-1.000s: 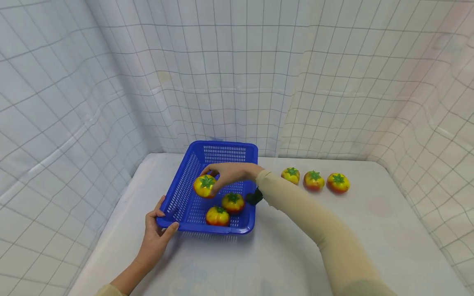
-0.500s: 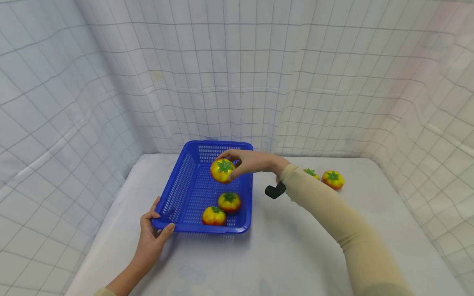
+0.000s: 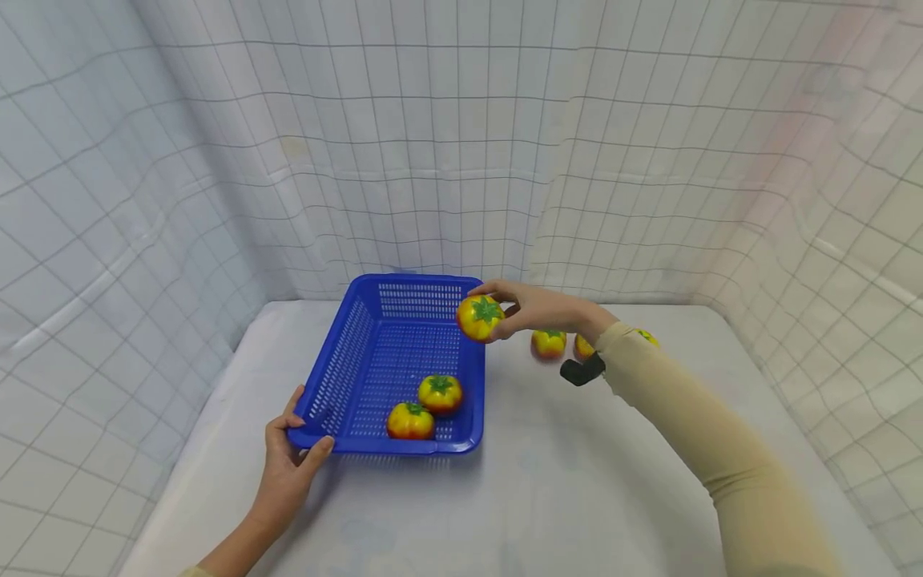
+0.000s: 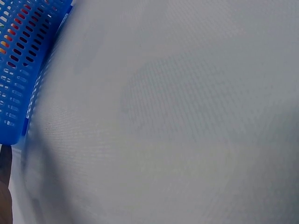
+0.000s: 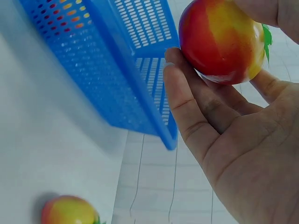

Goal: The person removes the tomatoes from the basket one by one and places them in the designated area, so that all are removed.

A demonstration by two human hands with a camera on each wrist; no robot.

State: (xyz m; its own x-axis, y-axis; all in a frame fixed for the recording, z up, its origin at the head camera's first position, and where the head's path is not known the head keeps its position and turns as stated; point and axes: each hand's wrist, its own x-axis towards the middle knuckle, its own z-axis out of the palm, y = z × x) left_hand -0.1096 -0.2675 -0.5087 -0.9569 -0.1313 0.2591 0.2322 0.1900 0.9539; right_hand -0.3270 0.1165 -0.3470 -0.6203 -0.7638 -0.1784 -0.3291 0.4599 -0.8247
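My right hand [image 3: 544,308] pinches a yellow-and-red toy tomato [image 3: 477,319] with a green star-shaped top, above the right rim of a blue plastic basket [image 3: 389,446]. In the right wrist view, thumb and fingers surround the tomato [image 5: 219,42] beside the basket's side [image 5: 93,70]. My left hand [image 3: 283,481] grips the basket's near left corner, thumb over the front rim. Two more tomatoes, one [image 3: 440,394] just behind the other [image 3: 411,422], lie at the basket's near right. Only a fingertip bit of the left hand [image 4: 4,200] shows in the left wrist view.
Right of the basket, three toy tomatoes stand in a row on the white table [image 3: 548,497]: one whole [image 3: 549,344], one partly hidden [image 3: 583,348], one mostly behind the sleeve [image 3: 647,336]. A black device [image 3: 582,370] hangs at the right wrist. White gridded curtains [image 3: 433,144] enclose the table.
My right hand has carried the tomato rightward and slightly back, from above the basket's middle to its right rim. The left hand keeps its grip on the corner.
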